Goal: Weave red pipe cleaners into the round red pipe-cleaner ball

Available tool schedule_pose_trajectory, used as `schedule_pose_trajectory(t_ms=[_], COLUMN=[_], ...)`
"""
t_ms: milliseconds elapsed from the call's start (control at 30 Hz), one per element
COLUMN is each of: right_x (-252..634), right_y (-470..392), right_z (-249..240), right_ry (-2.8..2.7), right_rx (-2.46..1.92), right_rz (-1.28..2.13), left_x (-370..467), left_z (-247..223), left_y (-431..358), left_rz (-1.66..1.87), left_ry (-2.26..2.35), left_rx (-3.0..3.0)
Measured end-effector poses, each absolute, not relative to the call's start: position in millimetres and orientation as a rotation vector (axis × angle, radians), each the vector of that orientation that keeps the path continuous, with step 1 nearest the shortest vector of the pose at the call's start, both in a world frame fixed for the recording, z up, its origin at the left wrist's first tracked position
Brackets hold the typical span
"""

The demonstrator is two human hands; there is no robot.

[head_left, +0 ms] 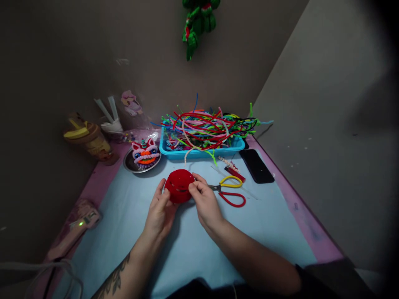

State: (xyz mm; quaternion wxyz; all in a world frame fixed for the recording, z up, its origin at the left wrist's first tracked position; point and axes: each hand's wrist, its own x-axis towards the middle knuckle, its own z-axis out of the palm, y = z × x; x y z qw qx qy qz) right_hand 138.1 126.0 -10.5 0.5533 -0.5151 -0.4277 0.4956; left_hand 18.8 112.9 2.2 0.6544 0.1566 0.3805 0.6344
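A round, fuzzy red piece point(180, 185), which looks made of pipe cleaners, is held above the middle of the table. A dark slit runs across its face. My left hand point(161, 207) grips its left side, thumb in front and fingers behind. My right hand point(204, 199) pinches its right edge between thumb and fingers. Just right of that hand lie scissors point(232, 193) with one yellow and one red handle loop; their blade tips are hidden behind the hand.
At the back a blue tray point(199, 155) overflows with coloured pipe cleaners point(205, 124). A metal bowl point(128, 164) holds a lion-dance head point(145, 154). A black phone point(257, 166) lies right. At left stand a drink cup point(96, 143) and a pink glue gun point(75, 228) with a green light.
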Motion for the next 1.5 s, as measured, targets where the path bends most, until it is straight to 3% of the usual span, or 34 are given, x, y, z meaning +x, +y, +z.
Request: schedule_pose_trajectory(t_ms=[233,467,733,1000,1500], right_x=[134,134,144,156,159], right_y=[127,116,112,116,126], right_z=[-10,-10,5,8,6], right_ry=[-0.783,-1.057,-1.375,-1.533,-1.476], right_rx=[-1.092,-1.099,-1.2,-1.17,-1.25], right_rz=[1.218,1.276,0.914,0.761,0.83], left_x=[33,32,24,15,2], left_z=[-2,-4,8,5,-3], left_y=[102,105,115,118,123], left_rz=[1.554,1.504,1.554,1.505,1.342], left_ry=[1.113,0.962,0.908,0.872,0.704], left_rx=[0.385,0.493,0.398,0.32,0.187])
